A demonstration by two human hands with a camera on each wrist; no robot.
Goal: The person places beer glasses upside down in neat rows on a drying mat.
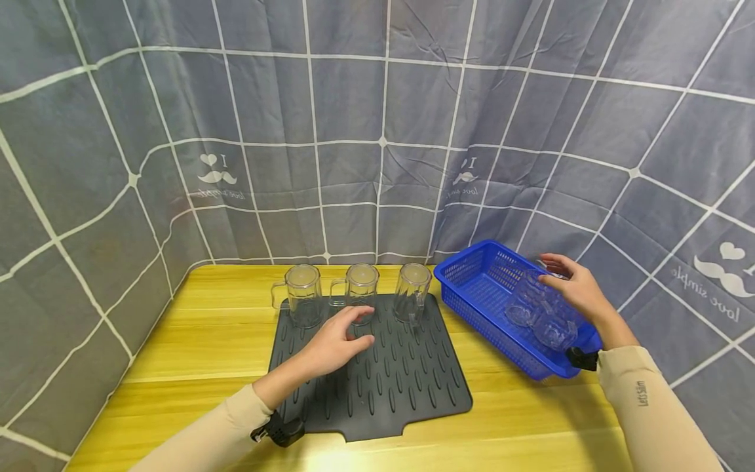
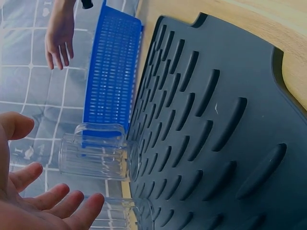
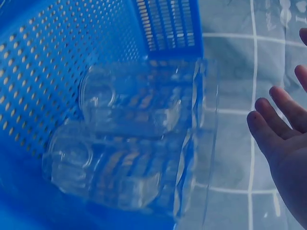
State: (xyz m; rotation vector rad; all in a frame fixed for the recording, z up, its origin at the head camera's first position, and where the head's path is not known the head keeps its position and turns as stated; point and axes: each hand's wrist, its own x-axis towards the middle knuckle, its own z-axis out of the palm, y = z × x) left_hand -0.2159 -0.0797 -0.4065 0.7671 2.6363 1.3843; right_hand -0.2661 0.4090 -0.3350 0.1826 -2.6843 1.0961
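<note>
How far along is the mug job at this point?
Looks done: three mugs stand along the back of the dark mat. In hand: nothing gripped; the right hand hovers at the blue basket, the left hand over the mat, both with fingers open. Probably left: two mugs in the basket, likely to join the others.

Grey-blue fabric curtain (image 1: 348, 98) walls in the desk (image 1: 194, 341) at the back and down both sides, hanging in loose folds with a few creases that I can see from here. White lines (image 1: 387, 59) cross it in a big grid, marked by a small diamond (image 1: 634, 173) at some crossings. White moustache (image 1: 725, 276) and heart (image 1: 732, 251) prints dot the cloth, their lettering mirrored. The desk is yellow, streaky-grained wood, with pale glare along its near side.
</note>
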